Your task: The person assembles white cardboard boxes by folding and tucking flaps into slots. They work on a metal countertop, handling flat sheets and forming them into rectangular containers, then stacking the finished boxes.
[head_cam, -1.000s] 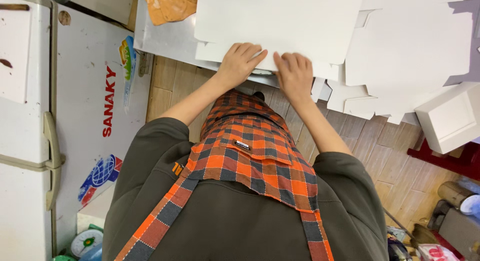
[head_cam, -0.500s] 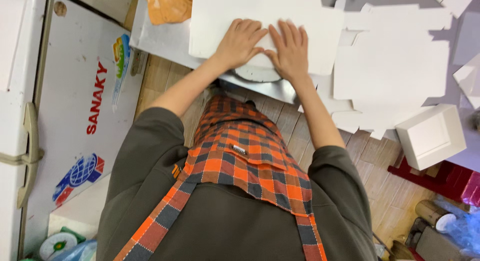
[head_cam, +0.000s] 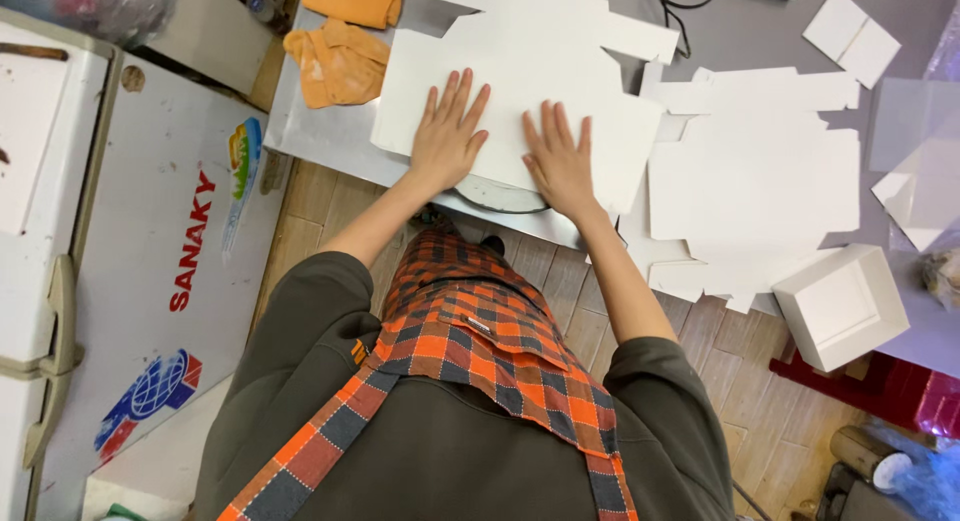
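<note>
Both of my hands lie flat, palms down, on a large flat white cardboard box blank (head_cam: 520,91) on the grey metal table (head_cam: 320,136). My left hand (head_cam: 448,133) presses the blank's near left part with fingers spread. My right hand (head_cam: 558,159) rests beside it, near the blank's front edge. Neither hand grips anything. A round white object (head_cam: 497,194) peeks out from under the blank between my wrists.
A stack of more white blanks (head_cam: 755,186) lies to the right, with a folded white box (head_cam: 840,306) at the table's corner. Orange cloths (head_cam: 340,56) sit at the far left of the table. A white chest freezer (head_cam: 120,271) stands on my left. A black cable (head_cam: 680,16) runs across the far side.
My view has shifted, so the table looks nearer and lower. My hands stayed on the blank and spread out flatter, side by side.
</note>
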